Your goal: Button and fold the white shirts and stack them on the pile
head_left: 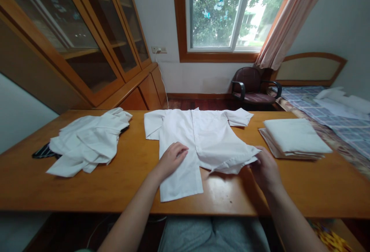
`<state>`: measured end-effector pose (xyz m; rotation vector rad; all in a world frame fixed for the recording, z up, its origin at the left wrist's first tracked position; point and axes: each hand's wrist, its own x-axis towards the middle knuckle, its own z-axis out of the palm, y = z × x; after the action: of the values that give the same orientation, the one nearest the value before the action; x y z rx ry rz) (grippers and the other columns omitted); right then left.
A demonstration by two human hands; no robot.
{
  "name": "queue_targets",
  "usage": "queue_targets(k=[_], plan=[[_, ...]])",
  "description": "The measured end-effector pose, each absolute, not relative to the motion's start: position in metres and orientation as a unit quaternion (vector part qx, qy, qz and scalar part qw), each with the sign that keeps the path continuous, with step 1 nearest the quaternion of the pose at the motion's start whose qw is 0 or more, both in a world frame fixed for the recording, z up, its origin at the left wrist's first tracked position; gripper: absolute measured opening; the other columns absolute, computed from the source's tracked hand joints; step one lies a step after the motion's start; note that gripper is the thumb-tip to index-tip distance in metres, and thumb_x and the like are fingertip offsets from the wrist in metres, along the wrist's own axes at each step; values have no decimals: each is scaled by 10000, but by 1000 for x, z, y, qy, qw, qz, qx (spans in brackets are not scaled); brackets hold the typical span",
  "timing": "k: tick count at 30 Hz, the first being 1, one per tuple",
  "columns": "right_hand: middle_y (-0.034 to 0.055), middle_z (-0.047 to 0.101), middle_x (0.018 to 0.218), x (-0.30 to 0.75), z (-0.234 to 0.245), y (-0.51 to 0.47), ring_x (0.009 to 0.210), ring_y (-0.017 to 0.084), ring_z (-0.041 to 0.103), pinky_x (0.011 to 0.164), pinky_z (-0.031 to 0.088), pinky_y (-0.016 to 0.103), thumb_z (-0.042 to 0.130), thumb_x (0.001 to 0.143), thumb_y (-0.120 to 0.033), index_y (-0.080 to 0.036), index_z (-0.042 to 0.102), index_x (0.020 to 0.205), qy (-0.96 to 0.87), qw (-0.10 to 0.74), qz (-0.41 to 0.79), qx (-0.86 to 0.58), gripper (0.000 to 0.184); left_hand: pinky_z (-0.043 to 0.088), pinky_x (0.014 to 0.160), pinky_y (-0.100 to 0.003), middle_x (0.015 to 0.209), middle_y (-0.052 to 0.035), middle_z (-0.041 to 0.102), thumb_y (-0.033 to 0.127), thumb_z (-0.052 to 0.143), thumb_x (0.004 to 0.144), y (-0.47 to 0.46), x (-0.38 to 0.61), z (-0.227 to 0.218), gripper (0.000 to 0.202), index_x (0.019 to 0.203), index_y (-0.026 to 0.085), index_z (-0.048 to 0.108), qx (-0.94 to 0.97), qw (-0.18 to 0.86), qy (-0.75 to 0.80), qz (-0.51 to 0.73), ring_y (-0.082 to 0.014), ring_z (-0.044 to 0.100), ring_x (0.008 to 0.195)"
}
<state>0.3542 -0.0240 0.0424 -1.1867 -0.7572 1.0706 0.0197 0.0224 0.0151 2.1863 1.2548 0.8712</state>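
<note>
A white short-sleeved shirt [202, 136] lies spread on the wooden table [115, 182], collar away from me. My left hand [171, 160] rests on its left front panel, fingers curled and pressing the cloth down. My right hand [264, 169] pinches the shirt's lower right hem, which is lifted and folded up toward the middle.
A heap of crumpled white garments [86, 142] lies at the left, with a dark striped cloth under it. A stack of folded white cloth [295, 138] sits at the right. Behind the table stand a dark armchair [254, 86], a bed [332, 113] and a glass-fronted cabinet [86, 39].
</note>
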Motion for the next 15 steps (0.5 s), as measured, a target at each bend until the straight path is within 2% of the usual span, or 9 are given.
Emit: queue_targets(k=[3, 5, 7, 9, 11, 12, 15], plan=[[-24, 570, 657, 362, 35, -31, 529, 134, 506, 469, 414, 244, 638, 730, -365, -216, 569, 757, -336, 624, 442, -550, 166, 458, 930, -374, 1006, -57, 662, 307, 496, 968, 14, 7, 13, 202, 1038, 207, 657, 815, 201, 457, 294, -209, 594, 997], [-32, 540, 641, 369, 26, -34, 537, 134, 494, 481, 412, 244, 624, 733, -367, -219, 553, 742, -366, 599, 408, -584, 165, 457, 939, -388, 1035, -62, 662, 312, 506, 962, 8, -3, 11, 207, 1067, 213, 655, 818, 177, 467, 285, -218, 587, 1017], [-37, 506, 621, 377, 14, -36, 561, 138, 486, 505, 409, 244, 596, 748, -371, -221, 534, 722, -432, 548, 369, -614, 164, 462, 936, -396, 1043, -65, 655, 313, 523, 950, 3, -12, 9, 207, 1075, 215, 655, 814, 148, 487, 279, -228, 577, 1023], [-18, 534, 665, 384, 2, -37, 627, 160, 523, 559, 444, 265, 563, 767, -354, -221, 545, 752, -512, 475, 320, -640, 135, 464, 938, -409, 1043, -67, 647, 310, 536, 936, -4, -22, 7, 208, 1078, 216, 654, 804, 117, 514, 275, -239, 566, 1023], [29, 598, 825, 391, -6, -39, 779, 207, 584, 665, 503, 318, 555, 751, -306, -219, 585, 878, -583, 422, 242, -651, 157, 462, 951, -428, 1050, -67, 639, 311, 541, 924, -11, -31, 5, 213, 1079, 220, 655, 789, 94, 542, 274, -251, 557, 1033], [59, 611, 940, 393, -8, -40, 887, 235, 596, 746, 523, 361, 557, 730, -271, -218, 598, 970, -617, 404, 196, -646, 248, 462, 956, -437, 1053, -67, 635, 314, 543, 917, -15, -35, 5, 216, 1077, 222, 656, 781, 88, 555, 274, -254, 557, 1034], [108, 545, 1259, 393, -3, -45, 1178, 285, 519, 1001, 457, 482, 541, 687, -154, -242, 593, 1206, -728, 337, 105, -587, 529, 469, 963, -459, 1065, -67, 624, 314, 538, 897, -29, -44, 1, 232, 1074, 226, 659, 753, 89, 590, 276, -258, 566, 1031]])
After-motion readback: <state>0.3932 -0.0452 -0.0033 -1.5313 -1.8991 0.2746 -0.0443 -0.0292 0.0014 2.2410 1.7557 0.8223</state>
